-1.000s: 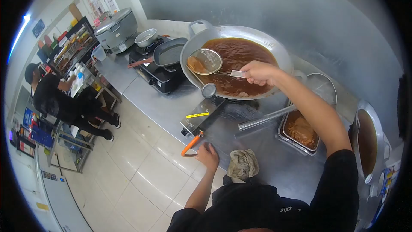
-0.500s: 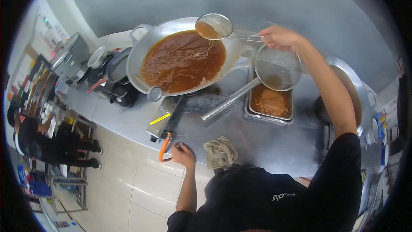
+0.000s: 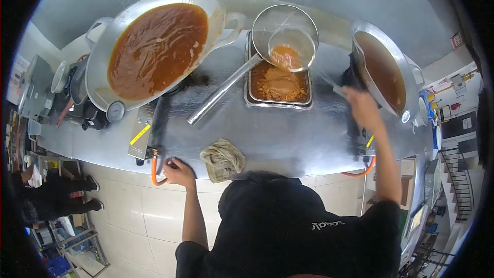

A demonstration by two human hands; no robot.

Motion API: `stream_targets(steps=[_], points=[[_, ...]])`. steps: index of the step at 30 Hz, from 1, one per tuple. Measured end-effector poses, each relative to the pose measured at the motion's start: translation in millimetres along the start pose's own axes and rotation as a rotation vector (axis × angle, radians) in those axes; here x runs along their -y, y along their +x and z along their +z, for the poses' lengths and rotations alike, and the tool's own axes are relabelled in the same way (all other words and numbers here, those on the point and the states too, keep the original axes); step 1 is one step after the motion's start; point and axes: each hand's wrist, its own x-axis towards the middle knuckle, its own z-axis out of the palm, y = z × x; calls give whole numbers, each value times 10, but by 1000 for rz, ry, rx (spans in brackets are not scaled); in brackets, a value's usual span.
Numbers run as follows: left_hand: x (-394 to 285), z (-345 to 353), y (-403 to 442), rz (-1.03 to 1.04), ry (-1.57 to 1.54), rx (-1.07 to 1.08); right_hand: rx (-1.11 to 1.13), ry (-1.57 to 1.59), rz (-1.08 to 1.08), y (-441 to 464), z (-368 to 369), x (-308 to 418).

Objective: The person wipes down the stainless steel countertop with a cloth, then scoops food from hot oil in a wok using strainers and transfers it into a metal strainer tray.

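Note:
My right hand point(image 3: 363, 107) is closed around the handle of a small mesh skimmer point(image 3: 293, 38). Its basket, with some brown liquid or foam in it, is tipped over a large long-handled strainer point(image 3: 261, 27). Beneath the strainer is a metal tray point(image 3: 280, 105) holding brown crumbly solids and a tan mound. At the counter's front edge, beside an orange hose point(image 3: 154, 167), my left hand point(image 3: 180, 173) has its fingers curled around something dark that I cannot make out. A big wok point(image 3: 98, 74) of reddish-brown liquid stands at the left.
A second wok point(image 3: 360, 67) of brown liquid stands at the right. A crumpled cloth point(image 3: 222, 159) lies on the counter's front edge. A dial thermometer point(image 3: 116, 111) sits at the left wok's rim. Another person point(image 3: 56, 195) stands at the far left.
My right hand has carried the skimmer from over the left wok to the right, above the large strainer and tray. My view has shifted right. The left hand stays by the hose.

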Motion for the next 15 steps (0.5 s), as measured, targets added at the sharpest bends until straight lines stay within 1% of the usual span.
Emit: stream_targets(steps=[1, 2, 4, 6, 7, 8, 11, 15], points=[[0, -8, 4, -2, -2, 2, 26, -108, 52, -155, 225, -56], [-2, -13, 9, -10, 16, 21, 67, -126, 115, -309, 453, -117], [-15, -5, 27, -20, 17, 48, 29, -101, 115, -523, 642, 3], [-68, -54, 22, -62, 46, 84, -13, -77, 169, -673, 823, 60], [-106, -72, 19, -58, 49, 72, -35, -63, 197, -732, 878, 90], [-136, -86, 14, -54, 51, 60, 1, -94, 215, -781, 909, 118], [-118, -74, 10, -48, 63, 57, -44, -63, 214, -843, 992, 140], [-85, -54, 10, -51, 43, 50, -32, -96, 244, -830, 1019, 208]])
